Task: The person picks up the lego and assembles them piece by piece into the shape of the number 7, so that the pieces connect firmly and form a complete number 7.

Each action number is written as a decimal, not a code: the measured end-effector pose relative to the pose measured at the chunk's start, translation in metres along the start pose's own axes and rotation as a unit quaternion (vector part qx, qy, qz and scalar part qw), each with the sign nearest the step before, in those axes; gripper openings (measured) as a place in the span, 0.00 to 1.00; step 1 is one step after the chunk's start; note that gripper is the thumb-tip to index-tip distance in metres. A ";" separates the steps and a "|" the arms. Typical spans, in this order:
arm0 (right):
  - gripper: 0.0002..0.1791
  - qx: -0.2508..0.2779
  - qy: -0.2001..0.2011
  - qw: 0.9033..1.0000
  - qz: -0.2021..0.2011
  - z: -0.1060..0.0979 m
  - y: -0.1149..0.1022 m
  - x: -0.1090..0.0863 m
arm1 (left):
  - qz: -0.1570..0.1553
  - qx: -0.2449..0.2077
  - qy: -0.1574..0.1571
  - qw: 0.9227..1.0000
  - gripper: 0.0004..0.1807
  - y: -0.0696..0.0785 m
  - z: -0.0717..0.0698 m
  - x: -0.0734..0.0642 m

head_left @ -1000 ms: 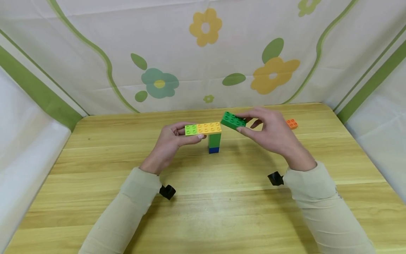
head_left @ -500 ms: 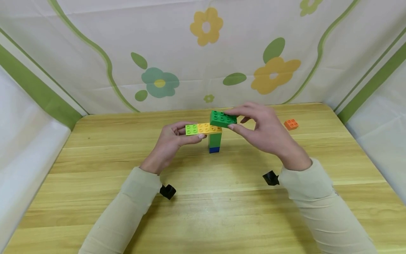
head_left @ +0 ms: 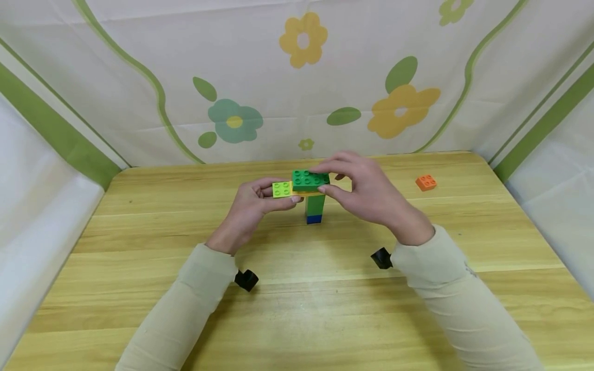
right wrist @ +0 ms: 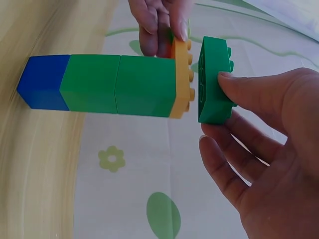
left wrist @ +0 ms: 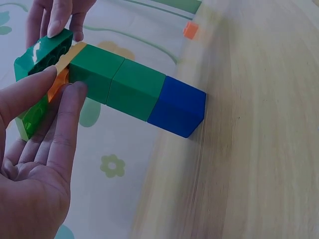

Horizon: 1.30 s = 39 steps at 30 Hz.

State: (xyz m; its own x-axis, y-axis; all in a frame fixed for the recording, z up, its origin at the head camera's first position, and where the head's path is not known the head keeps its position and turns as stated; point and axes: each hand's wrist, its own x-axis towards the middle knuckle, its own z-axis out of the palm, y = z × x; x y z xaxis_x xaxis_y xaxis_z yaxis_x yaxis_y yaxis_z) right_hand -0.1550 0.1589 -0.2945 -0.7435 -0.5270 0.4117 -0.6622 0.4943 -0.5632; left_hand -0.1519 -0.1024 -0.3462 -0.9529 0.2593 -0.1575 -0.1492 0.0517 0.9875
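Observation:
A column of toy building bricks stands on the table, a blue brick (right wrist: 42, 82) at the bottom and two green bricks (right wrist: 119, 84) above it. A yellow brick (right wrist: 180, 79) lies across the top and juts out to the left, with a lime brick (head_left: 281, 189) at that end. My left hand (head_left: 248, 211) grips the jutting end between thumb and fingers. My right hand (head_left: 362, 188) pinches a dark green brick (right wrist: 214, 79) over the yellow one, its studs facing up. A narrow gap shows between these two in the right wrist view.
An orange brick (head_left: 426, 182) lies at the back right of the wooden table (head_left: 306, 309). Behind the table hangs a white cloth (head_left: 153, 41) with printed flowers. Black wrist mounts (head_left: 246, 280) stick out inward from both sleeves.
My right hand has moved left with the dark green brick, from beside the column to above the yellow brick, and has levelled it. The left hand stays in place.

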 end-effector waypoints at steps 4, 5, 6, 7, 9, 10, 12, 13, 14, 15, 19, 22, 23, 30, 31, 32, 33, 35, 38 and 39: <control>0.19 0.001 -0.009 1.000 0.001 0.004 -0.003 0.005 | 0.002 -0.001 -0.001 1.000 0.23 0.000 0.000 0.000; 0.19 -0.001 -0.011 1.000 0.001 0.005 -0.004 0.006 | 0.002 -0.001 -0.001 1.000 0.23 0.000 0.000 0.000; 0.20 -0.003 -0.013 1.000 0.002 0.007 -0.004 0.008 | 0.003 0.000 0.000 1.000 0.23 0.000 -0.001 0.000; 0.20 -0.005 -0.015 1.000 0.002 0.008 -0.005 0.009 | 0.004 -0.001 0.000 1.000 0.23 0.000 -0.001 0.000; 0.21 -0.011 -0.017 1.000 0.002 0.010 -0.006 0.011 | 0.005 -0.001 0.000 1.000 0.24 0.000 0.000 -0.001; 0.21 -0.012 -0.019 1.000 0.002 0.011 -0.007 0.012 | 0.005 0.000 0.000 1.000 0.24 0.000 0.000 -0.001; 0.21 -0.012 -0.021 1.000 0.002 0.013 -0.007 0.014 | 0.006 0.000 0.000 1.000 0.24 0.000 0.000 -0.001; 0.21 -0.010 -0.021 1.000 0.002 0.013 -0.008 0.015 | 0.007 0.001 -0.001 1.000 0.24 0.000 0.000 -0.001; 0.21 -0.008 -0.022 1.000 0.003 0.014 -0.008 0.015 | 0.007 0.001 -0.002 1.000 0.23 0.001 0.000 -0.001; 0.21 -0.006 -0.023 1.000 0.004 0.014 -0.008 0.016 | 0.008 0.001 -0.003 1.000 0.23 0.001 0.000 -0.001; 0.20 0.003 -0.025 1.000 0.007 0.016 -0.009 0.017 | 0.009 -0.002 -0.006 1.000 0.22 0.001 0.000 0.000; 0.20 0.007 -0.025 1.000 0.005 0.018 -0.009 0.018 | 0.009 -0.004 -0.009 1.000 0.22 0.001 0.000 0.000; 0.20 0.008 -0.026 1.000 0.005 0.018 -0.010 0.018 | 0.010 -0.004 -0.009 1.000 0.22 0.001 0.001 0.000; 0.19 0.005 -0.025 1.000 0.000 0.020 -0.013 0.021 | 0.012 -0.008 -0.011 1.000 0.21 0.001 0.001 -0.001; 0.19 0.005 -0.025 1.000 -0.002 0.020 -0.014 0.021 | 0.012 -0.008 -0.012 1.000 0.21 0.001 0.001 -0.001; 0.19 0.003 -0.025 1.000 -0.003 0.021 -0.014 0.021 | 0.012 -0.010 -0.012 1.000 0.22 0.001 0.001 -0.001; 0.19 0.002 -0.024 1.000 -0.004 0.021 -0.014 0.022 | 0.012 -0.011 -0.012 1.000 0.22 0.001 0.001 -0.001; 0.19 0.001 -0.023 1.000 -0.005 0.021 -0.014 0.022 | 0.012 -0.011 -0.012 1.000 0.22 0.000 0.001 0.000; 0.18 -0.001 -0.024 1.000 -0.005 0.022 -0.013 0.022 | 0.011 -0.011 -0.011 1.000 0.22 0.000 0.001 0.000; 0.18 -0.002 -0.024 1.000 -0.006 0.022 -0.013 0.022 | 0.011 -0.011 -0.011 1.000 0.22 0.000 0.001 0.001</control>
State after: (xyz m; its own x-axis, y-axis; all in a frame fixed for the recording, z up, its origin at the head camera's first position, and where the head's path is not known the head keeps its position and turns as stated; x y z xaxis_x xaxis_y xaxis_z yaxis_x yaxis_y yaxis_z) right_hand -0.1603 0.1261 -0.2938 -0.7308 -0.5652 0.3826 -0.6707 0.4909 -0.5560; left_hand -0.1523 -0.1015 -0.3460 -0.9498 0.2821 -0.1351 -0.1338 0.0240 0.9907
